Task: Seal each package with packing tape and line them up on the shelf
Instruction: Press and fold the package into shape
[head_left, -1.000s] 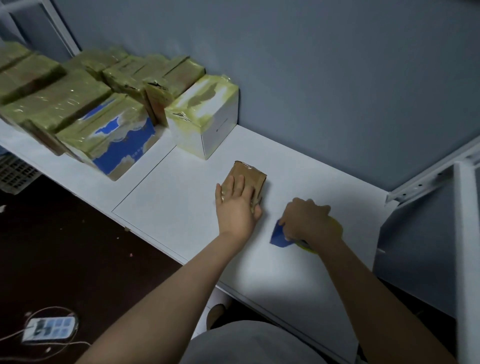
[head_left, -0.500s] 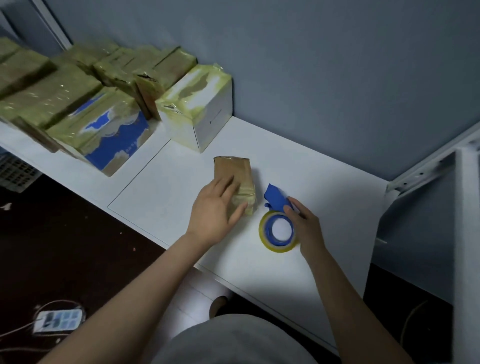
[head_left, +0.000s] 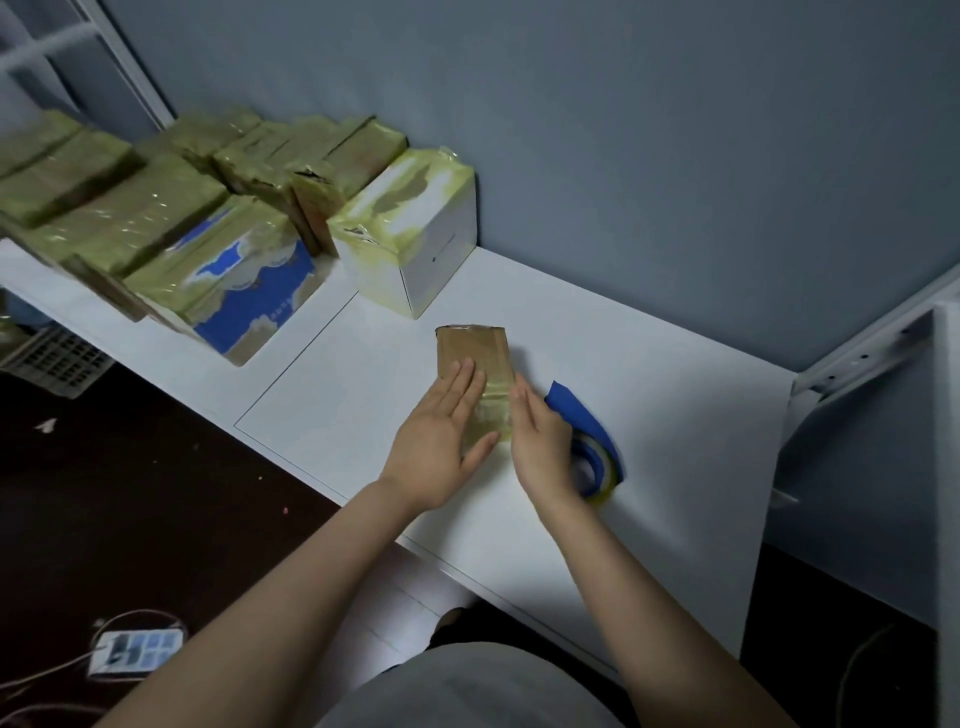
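A small brown cardboard package lies on the white shelf, its near half covered in clear tape. My left hand lies flat on the package's near left part, fingers straight, thumb along its near end. My right hand presses with straight fingers against the package's right side. Just behind my right hand lies the blue tape dispenser with its yellowish roll, partly hidden and touched by neither hand.
Several taped packages stand in rows at the shelf's left, ending with a blue-and-white box and a white box by the grey wall. A metal shelf post rises at the right. Below on the dark floor lies a power strip.
My right hand has let go of the tape dispenser and moved left onto the package's side. My left hand has flattened on the package, which now lies turned lengthwise.
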